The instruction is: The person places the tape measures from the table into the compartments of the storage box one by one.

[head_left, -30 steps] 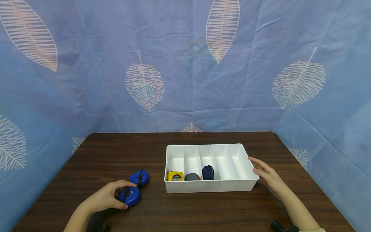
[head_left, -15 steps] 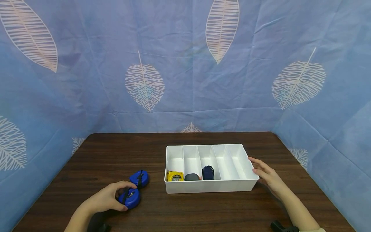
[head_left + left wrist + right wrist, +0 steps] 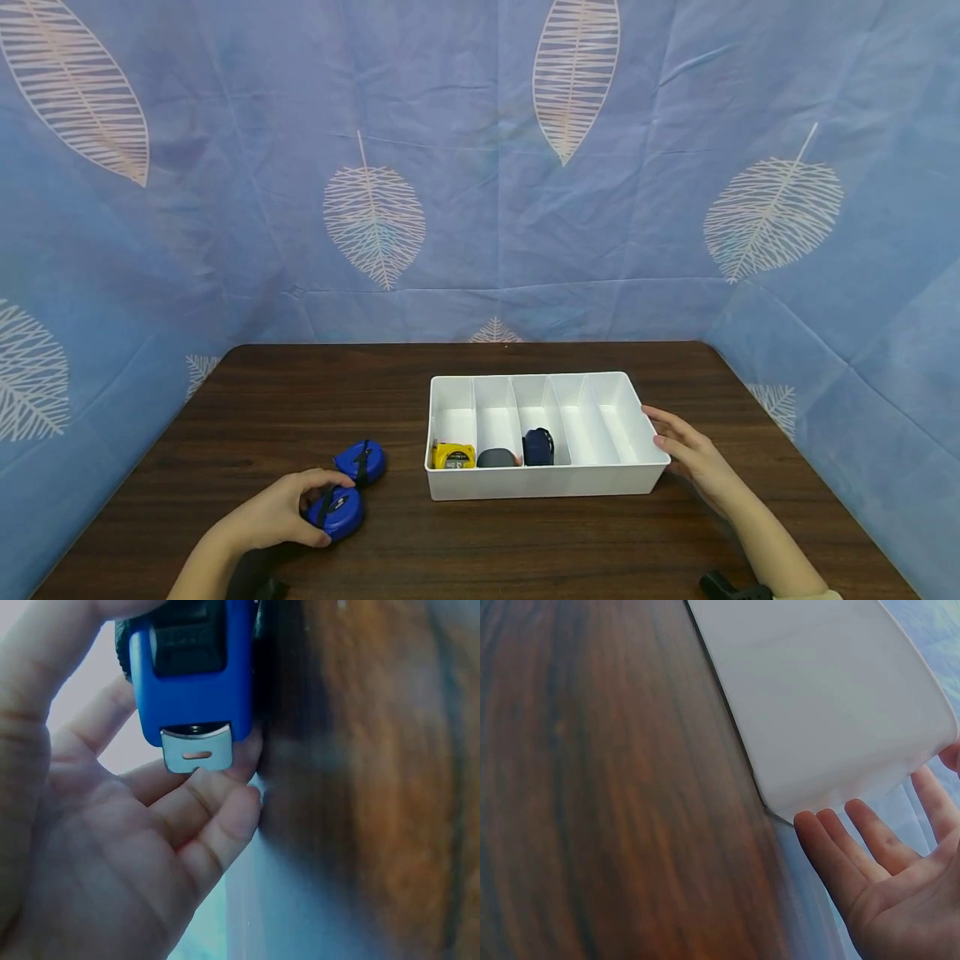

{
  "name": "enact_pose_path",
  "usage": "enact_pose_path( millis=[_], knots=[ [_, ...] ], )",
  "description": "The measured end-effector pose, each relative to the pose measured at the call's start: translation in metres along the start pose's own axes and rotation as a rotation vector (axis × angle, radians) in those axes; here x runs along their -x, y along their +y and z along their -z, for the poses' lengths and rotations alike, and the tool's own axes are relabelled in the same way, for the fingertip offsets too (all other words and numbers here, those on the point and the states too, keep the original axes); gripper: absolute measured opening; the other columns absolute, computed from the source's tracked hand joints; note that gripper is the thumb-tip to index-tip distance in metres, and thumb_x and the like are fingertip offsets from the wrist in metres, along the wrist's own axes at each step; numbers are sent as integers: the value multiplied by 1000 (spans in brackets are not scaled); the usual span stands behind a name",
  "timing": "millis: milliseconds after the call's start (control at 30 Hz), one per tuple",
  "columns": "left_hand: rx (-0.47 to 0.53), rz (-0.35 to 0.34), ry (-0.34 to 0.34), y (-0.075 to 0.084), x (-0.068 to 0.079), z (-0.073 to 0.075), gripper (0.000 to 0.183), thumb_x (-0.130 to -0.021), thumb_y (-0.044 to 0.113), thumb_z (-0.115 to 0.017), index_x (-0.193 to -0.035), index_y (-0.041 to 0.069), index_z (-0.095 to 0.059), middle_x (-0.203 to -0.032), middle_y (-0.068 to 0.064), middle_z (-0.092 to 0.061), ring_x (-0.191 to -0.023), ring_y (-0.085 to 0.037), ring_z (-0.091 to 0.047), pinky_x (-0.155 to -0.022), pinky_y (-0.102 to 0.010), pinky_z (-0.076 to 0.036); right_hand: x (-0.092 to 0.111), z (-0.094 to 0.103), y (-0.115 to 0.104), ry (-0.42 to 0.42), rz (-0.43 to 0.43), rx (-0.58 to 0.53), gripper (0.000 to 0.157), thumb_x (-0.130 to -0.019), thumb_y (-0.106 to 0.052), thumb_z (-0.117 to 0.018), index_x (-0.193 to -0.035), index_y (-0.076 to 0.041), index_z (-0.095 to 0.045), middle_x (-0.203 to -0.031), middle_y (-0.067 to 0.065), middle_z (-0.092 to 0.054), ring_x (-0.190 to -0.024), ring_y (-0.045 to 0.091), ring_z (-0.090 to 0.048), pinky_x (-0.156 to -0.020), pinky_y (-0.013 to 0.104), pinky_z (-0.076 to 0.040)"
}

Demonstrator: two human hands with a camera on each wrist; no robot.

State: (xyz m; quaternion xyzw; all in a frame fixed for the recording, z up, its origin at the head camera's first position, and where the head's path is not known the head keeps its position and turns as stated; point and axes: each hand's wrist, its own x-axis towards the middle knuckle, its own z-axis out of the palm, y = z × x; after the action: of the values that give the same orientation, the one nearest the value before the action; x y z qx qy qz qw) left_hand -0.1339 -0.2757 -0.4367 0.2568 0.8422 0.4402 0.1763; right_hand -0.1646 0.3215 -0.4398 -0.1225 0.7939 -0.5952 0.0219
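1. Left hand (image 3: 273, 510): I observe it clamped on the near blue tape measure (image 3: 345, 513), thumb on one side and fingers on the other.
2. Near blue tape measure: located on the left part of the surface (image 3: 480, 550), well apart from the white tray (image 3: 540, 482). A black band (image 3: 326, 506) crosses its case. On my left-wrist view, the metal hook (image 3: 199, 743) shows at the case's edge. I cannot tell whether the case rests on the surface or is slightly raised.
3. Far blue tape measure (image 3: 377, 461): lies on the surface just beyond the near one and slightly to its right. I cannot tell whether the two touch.
4. Right hand (image 3: 697, 462): fingers apart and extended, fingertips touching the tray's right end.
5. White tray: sits on the surface, between the hands, divided into five compartments (image 3: 620, 421).
6. Contents, which I count from the left: first, yellow tape measure (image 3: 453, 456); second, grey rounded item (image 3: 497, 457); third, navy item (image 3: 538, 447). All are at the near wall.
7. Backdrop (image 3: 465, 225): blue cloth, pale leaf prints.
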Motion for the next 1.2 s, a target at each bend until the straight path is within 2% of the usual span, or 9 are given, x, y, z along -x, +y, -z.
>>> enact_pose_path(
  millis=[133,267,400,500,633,833,933,1033,1200],
  knots=[
    [19,-22,-1,-2,1,0,64,-78,18,-79,-134,5,-52,-118,-18,-49,-75,-14,-48,-56,-29,-45,0,0,0,-9,9,-3,50,-101,-14,-45,-147,-2,-31,-133,30,-41,-103,9,-58,-81,48,-47],
    [43,-31,1,-2,2,0,63,-79,17,-78,-134,4,-51,-129,-27,-45,-66,-12,-47,-52,-28,-43,0,0,0,-7,6,-4,50,-101,-14,-46,-147,-3,-32,-132,26,-44,-103,9,-58,-82,49,-47],
    [44,-46,8,1,3,0,63,-80,19,-78,-135,5,-51,-138,-31,-39,-103,-34,-56,-75,-31,-50,0,0,0,-7,3,-3,50,-101,-14,-46,-147,-3,-32,-130,22,-46,-102,10,-58,-82,50,-46],
    [23,-57,26,4,3,0,62,-80,21,-78,-134,7,-52,-140,-28,-40,-128,-50,-33,-93,-44,-44,0,0,0,-8,4,-3,50,-101,-14,-46,-147,-2,-32,-129,19,-47,-102,10,-58,-82,50,-47],
    [13,-66,48,7,2,0,62,-79,21,-78,-134,7,-52,-138,-25,-44,-127,-53,-33,-92,-60,-39,0,0,0,-11,8,-6,50,-101,-14,-46,-147,-2,-31,-128,16,-48,-103,10,-58,-82,48,-47],
    [-7,-92,86,10,2,-1,62,-79,21,-79,-133,7,-52,-136,-22,-47,-124,-52,-37,-89,-63,-41,0,0,0,-16,7,-9,50,-101,-13,-45,-147,-1,-30,-127,13,-48,-103,10,-58,-80,43,-48],
    [-45,-122,122,12,1,-2,63,-79,23,-79,-133,8,-53,-135,-20,-49,-122,-48,-41,-91,-57,-43,0,0,-1,-15,2,-6,50,-101,-14,-46,-147,-2,-30,-127,12,-49,-103,10,-58,-79,40,-49],
    [-67,-144,160,14,0,-2,63,-78,23,-80,-133,9,-54,-134,-18,-50,-120,-38,-48,-93,-41,-45,0,0,-1,-13,0,-5,50,-101,-14,-46,-147,-2,-31,-126,10,-49,-102,10,-58,-78,39,-50],
    [-68,-149,210,17,-2,-3,61,-77,21,-81,-131,11,-56,-129,-12,-54,-107,-21,-54,-82,-28,-49,0,0,-1,-14,3,-11,50,-101,-13,-46,-147,-3,-31,-124,7,-50,-102,11,-58,-78,39,-50]
  ],
)
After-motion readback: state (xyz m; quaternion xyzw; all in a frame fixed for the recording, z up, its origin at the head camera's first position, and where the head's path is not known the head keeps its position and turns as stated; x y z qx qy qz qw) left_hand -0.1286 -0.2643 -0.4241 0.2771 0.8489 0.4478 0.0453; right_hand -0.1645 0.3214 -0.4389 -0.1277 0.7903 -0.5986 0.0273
